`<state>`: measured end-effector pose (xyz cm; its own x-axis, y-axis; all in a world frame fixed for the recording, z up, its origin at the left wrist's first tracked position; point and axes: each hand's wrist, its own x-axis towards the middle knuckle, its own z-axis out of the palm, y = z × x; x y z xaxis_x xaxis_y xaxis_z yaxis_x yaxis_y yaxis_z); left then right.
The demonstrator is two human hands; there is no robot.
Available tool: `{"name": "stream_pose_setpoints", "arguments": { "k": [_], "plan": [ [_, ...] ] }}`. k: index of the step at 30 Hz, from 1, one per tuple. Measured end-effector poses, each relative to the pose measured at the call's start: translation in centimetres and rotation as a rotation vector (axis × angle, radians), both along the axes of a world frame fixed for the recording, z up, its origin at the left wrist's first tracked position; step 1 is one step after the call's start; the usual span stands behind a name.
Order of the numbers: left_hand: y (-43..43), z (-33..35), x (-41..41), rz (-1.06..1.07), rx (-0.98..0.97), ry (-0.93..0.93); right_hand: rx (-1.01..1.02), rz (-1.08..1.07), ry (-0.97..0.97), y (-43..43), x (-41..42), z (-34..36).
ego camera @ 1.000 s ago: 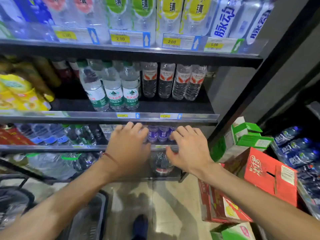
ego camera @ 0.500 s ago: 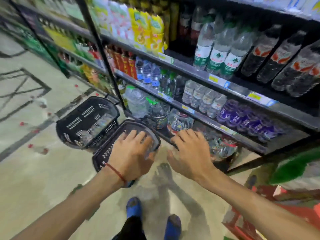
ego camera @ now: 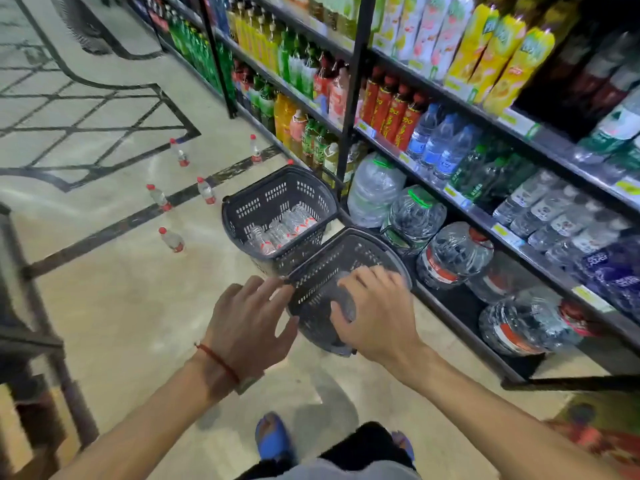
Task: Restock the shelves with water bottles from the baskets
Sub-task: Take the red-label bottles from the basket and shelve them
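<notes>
Two dark plastic baskets stand on the floor beside the shelves. The far basket [ego camera: 277, 202] holds several water bottles [ego camera: 280, 230] with red labels. The near basket [ego camera: 332, 268] lies right under my hands; what it holds is hidden. My left hand [ego camera: 249, 323] hovers with fingers spread at the near basket's left rim, holding nothing. My right hand [ego camera: 374, 313] is stretched over that basket with relaxed fingers, also holding nothing. The shelves [ego camera: 485, 220] on the right carry rows of small water bottles and big jugs.
Several small red-capped bottles [ego camera: 171, 239] stand or lie scattered on the tiled floor to the left. Large water jugs [ego camera: 453, 254] fill the bottom shelf. A dark metal rack [ego camera: 31, 341] stands at the left edge. My blue shoes [ego camera: 273, 434] show at the bottom.
My view has swung left and down from the shelf face to the floor baskets. Both hands have left the shelf and now hover over the near basket, holding nothing.
</notes>
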<state>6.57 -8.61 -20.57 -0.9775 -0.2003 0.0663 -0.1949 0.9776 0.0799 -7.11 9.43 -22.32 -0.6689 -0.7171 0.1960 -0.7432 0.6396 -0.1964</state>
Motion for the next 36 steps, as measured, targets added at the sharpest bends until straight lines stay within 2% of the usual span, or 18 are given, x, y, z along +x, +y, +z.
{"name": "stream_pose_setpoints", "arguments": {
  "k": [5,11,17,26,32,36],
  "plan": [
    [-8.9,0.0,3.1,0.007,-0.01,-0.055,0.019,-0.046,-0.027,-8.2,2.9,0.5],
    [-17.2,-0.5,-0.2,-0.01,-0.023,-0.089,0.012,-0.039,-0.005,-14.8,0.7,-0.7],
    [-26.4,-1.5,-7.6,-0.064,-0.05,-0.094,0.031,-0.058,-0.017,-22.8,-6.1,-3.6],
    [-38.7,-1.1,-21.6,-0.147,-0.051,-0.133,0.185,-0.122,-0.065,-33.9,-17.7,-4.9],
    [-45.2,-1.4,-30.5,-0.302,-0.055,-0.174,0.173,-0.231,-0.057,-38.5,-22.2,-4.6],
    [-48.8,-3.1,-36.9,-0.498,-0.076,-0.183,0.244,-0.363,-0.083,-41.1,-24.0,-5.5]
  ]
}}
